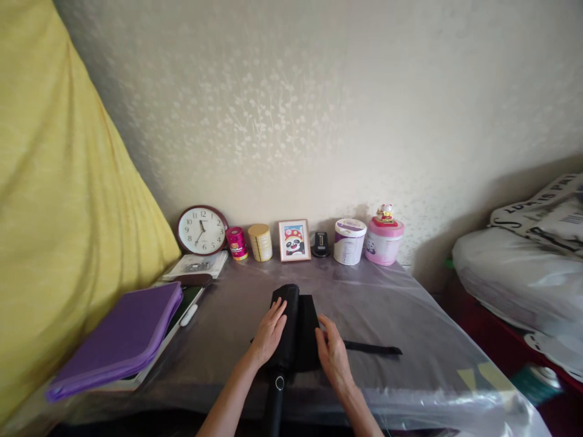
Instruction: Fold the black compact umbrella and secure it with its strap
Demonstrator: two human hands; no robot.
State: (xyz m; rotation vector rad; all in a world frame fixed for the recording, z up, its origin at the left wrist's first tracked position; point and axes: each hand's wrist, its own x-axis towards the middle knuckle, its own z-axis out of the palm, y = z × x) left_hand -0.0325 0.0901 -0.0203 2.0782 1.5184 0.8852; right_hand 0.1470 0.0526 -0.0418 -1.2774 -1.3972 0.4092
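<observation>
A black umbrella lies on the table in front of me, its bundled part pointing away and its dark handle with a silver ring toward me. A flat panel of black fabric spreads to the right of the bundle. My left hand rests over the bundle with fingers stretched and lying flat. At the panel's right edge is my right hand, its fingers bent round that edge; the fingertips are partly hidden. A black strap runs out on the table to the right of it.
Plastic film covers the table. Along the wall stand a clock, a magenta can, a yellow-lidded can, a picture frame, and white and pink tubs. A purple folder lies left.
</observation>
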